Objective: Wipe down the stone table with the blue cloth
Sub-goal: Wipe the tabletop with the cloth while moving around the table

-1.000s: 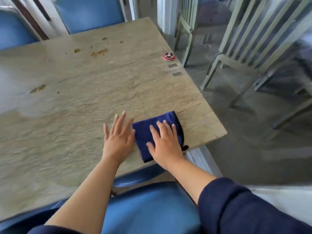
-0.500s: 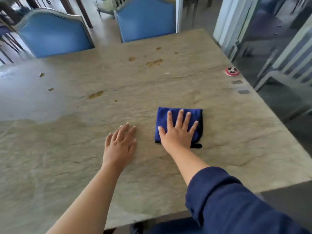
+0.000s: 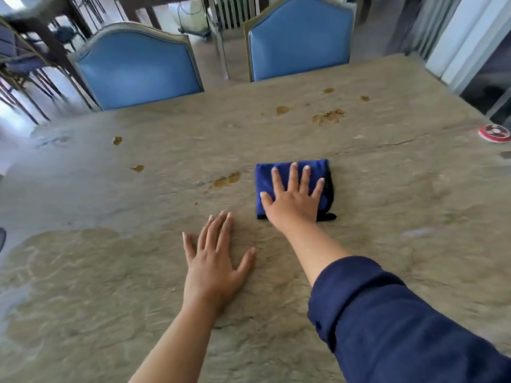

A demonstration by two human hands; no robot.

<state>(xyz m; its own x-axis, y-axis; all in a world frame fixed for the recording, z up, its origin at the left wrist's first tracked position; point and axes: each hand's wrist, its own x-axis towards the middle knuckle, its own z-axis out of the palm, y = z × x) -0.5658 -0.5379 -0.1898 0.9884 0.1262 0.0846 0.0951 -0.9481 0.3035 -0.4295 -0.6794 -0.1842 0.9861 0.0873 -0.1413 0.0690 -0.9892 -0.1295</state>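
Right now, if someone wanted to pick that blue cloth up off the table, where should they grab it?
Probably the far edge of the blue cloth, approached from above. It lies folded flat on the stone table, and the right hand presses flat on its near half, so only that edge is free to pinch.

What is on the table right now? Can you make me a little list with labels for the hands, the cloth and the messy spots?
table: stone table, seen from above
cloth: folded blue cloth lying flat on the stone
right hand: right hand pressed flat on the cloth, fingers spread
left hand: left hand flat on bare stone, beside the cloth and apart from it
messy spots: brown stains just left of the cloth, more farther away
other: red round disc near the right edge; two blue chairs at the far side
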